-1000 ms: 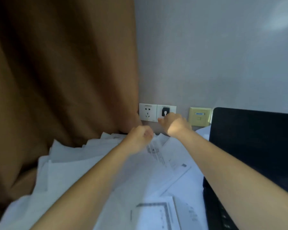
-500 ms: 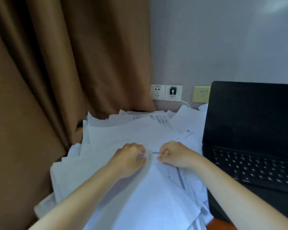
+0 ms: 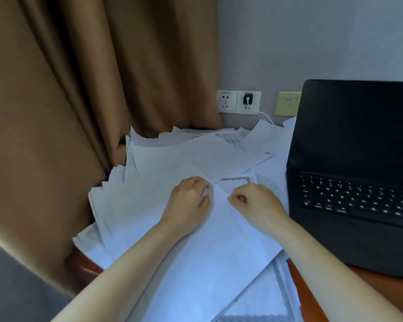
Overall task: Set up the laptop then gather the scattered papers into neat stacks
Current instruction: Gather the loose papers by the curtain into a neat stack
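A black laptop (image 3: 356, 173) stands open on the right of the desk, its screen dark. A wide, untidy spread of white papers (image 3: 172, 163) covers the desk to its left. My left hand (image 3: 189, 201) lies on the top sheet (image 3: 209, 252) with curled fingers gripping its far edge. My right hand (image 3: 256, 204) pinches the same sheet near its top corner, a short gap from the left hand. Both forearms stretch over the papers.
A brown curtain (image 3: 79, 89) hangs at the left, touching the paper pile. Wall sockets (image 3: 239, 102) sit behind the papers, one with a black plug and white cable (image 3: 266, 117). The orange-brown desk edge (image 3: 303, 296) shows at front right.
Both hands came back from the wall socket to the middle of the paper pile and took hold of the top sheet. The view has tilted down.
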Demonstrator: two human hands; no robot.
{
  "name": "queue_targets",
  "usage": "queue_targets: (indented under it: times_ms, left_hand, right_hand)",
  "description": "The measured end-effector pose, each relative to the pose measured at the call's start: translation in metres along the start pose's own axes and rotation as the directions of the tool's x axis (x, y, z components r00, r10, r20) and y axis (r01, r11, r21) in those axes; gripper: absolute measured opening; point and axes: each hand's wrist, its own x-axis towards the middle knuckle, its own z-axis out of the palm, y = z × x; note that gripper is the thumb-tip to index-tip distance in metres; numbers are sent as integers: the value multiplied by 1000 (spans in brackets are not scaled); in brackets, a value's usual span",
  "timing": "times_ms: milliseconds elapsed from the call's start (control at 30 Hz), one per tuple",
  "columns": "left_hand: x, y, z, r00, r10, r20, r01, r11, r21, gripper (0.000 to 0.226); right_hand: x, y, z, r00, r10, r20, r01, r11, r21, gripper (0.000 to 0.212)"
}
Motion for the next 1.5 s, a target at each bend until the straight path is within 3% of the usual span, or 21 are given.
queue_targets:
  times_ms: [67, 167, 333, 433, 500, 600, 633, 733, 833, 967, 1267, 1400, 1500]
  left_hand:
    - [-7, 1, -1, 999, 47, -3, -47, 998, -34, 56]
    - [-15, 2, -7, 998, 57, -25, -58, 998, -33, 51]
    - [-24, -2, -21, 997, -72, -32, 73, 996, 48, 52]
    - [-31, -9, -17, 977, -203, -66, 211, 963, 170, 44]
    - [-36, -11, -11, 968, -243, -61, 250, 954, 165, 44]
    - [-40, -12, -7, 968, -247, -48, 251, 963, 103, 60]
    - [-40, -12, -7, 968, -241, -65, 245, 966, 80, 61]
    - [-42, -12, -9, 967, -212, -142, 221, 974, 50, 53]
    - [-42, -11, -10, 959, -166, -229, 177, 984, 31, 70]
    - [-43, -8, -10, 962, -113, -248, 126, 991, 39, 72]
    - [-42, -10, -12, 885, -165, -435, 171, 985, -27, 51]
    - [-37, -10, -19, 814, -217, -539, 238, 971, -30, 53]
    - [-30, -11, -27, 744, -410, -527, 366, 911, -192, 66]
  right_hand:
    - [-5, -4, -1, 997, -56, -56, 49, 991, -126, 45]
    - [-9, -10, -5, 987, -79, -139, 46, 973, -227, 38]
    - [-2, 3, -10, 970, 4, -243, 7, 999, 47, 39]
    - [2, 8, -11, 985, 58, -161, -39, 992, 117, 37]
    - [1, 9, -11, 993, 77, -85, -59, 980, 191, 37]
    - [-2, 7, -12, 994, 11, 108, -63, 866, 495, 8]
    - [-4, 7, -12, 986, -8, 166, -85, 830, 551, 16]
    - [-5, 6, -14, 969, -7, 247, -143, 800, 583, 24]
    - [-5, 5, -19, 954, 4, 301, -193, 774, 603, 17]
    - [-6, 3, -24, 916, -84, 393, -226, 701, 677, 20]
    - [-7, 1, -14, 997, -68, 42, 27, 786, 618, 17]
    - [0, 9, -23, 988, 72, -136, 50, 688, 724, 23]
    - [3, 23, -34, 946, 229, -228, 75, 533, 843, 18]
